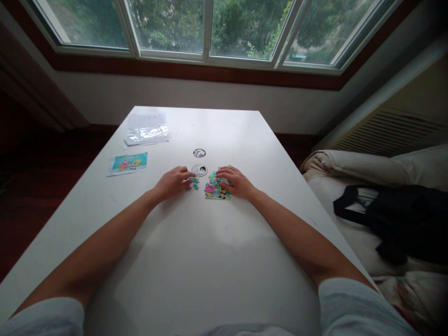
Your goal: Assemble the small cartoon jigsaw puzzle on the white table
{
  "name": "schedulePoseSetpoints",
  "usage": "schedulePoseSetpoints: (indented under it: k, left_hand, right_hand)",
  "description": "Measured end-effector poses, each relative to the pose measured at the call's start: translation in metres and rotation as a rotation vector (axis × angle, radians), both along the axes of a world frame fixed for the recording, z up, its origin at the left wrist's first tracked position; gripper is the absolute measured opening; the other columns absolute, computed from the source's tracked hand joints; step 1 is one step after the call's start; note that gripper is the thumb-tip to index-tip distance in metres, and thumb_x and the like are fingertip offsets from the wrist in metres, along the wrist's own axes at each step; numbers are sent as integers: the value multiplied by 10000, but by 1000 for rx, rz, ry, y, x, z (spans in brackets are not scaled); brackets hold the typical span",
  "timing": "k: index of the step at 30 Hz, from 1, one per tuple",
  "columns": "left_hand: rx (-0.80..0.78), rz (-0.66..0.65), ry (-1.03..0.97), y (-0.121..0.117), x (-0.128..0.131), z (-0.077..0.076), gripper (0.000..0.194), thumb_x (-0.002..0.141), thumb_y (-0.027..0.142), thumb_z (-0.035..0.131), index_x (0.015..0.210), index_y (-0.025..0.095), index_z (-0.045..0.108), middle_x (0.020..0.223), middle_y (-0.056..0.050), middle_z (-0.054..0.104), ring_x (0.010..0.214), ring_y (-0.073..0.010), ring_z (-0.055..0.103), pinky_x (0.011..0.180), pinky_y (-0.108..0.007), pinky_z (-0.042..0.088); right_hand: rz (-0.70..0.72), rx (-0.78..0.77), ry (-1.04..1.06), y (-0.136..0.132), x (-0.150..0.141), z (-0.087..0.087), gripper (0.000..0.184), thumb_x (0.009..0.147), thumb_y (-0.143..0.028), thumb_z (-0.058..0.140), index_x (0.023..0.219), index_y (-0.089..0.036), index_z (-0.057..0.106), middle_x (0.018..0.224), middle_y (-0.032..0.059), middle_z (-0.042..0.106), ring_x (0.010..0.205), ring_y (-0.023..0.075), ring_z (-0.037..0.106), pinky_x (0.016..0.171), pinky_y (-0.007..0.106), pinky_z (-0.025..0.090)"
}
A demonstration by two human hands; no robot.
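On the white table (196, 242), a partly assembled jigsaw puzzle (212, 190) with pink, yellow and teal cartoon pictures lies in front of me. My right hand (237, 182) rests over its right side, fingers spread, hiding part of it. Just left of the puzzle is a small cluster of loose puzzle pieces (196, 185). My left hand (173, 183) reaches to this cluster with bent, parted fingers at the pieces; a gap shows between fingers and thumb, and no held piece is visible.
Two round marks, a larger one (199, 170) and a smaller one (199, 153), show on the table beyond my hands. A cartoon picture sheet (129, 162) and papers with a clear plastic bag (147, 129) lie left. Dark clothing (402, 219) lies on the sofa (327, 196) at right.
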State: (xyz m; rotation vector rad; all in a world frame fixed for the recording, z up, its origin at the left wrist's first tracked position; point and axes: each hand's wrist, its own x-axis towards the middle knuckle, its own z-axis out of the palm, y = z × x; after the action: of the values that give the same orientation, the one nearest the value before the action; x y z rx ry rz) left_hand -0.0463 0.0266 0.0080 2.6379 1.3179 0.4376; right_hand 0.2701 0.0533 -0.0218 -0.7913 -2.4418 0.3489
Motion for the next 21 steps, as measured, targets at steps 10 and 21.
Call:
schedulePoseSetpoints:
  k: [10, 21]
  left_hand:
    - [-32, -57, -8, -3, 2, 2, 310, 943, 398, 609, 1217, 284, 699, 1022, -62, 630, 940, -219, 582, 823, -324, 461]
    - [-36, -100, -48, -4, 6, 1, 302, 955, 256, 562, 1216, 283, 712, 1085, -73, 646, 971, -216, 588, 870, -334, 464]
  right_hand:
    - [-4, 2, 4, 0, 0, 0, 285, 991, -387, 570, 1219, -277, 702, 1264, 84, 707, 1284, 277, 579, 1098, 527, 453]
    - [-34, 1, 53, 0, 0, 1, 262, 997, -349, 551, 1195, -277, 705, 1239, 81, 717, 1248, 271, 598, 1086, 512, 469]
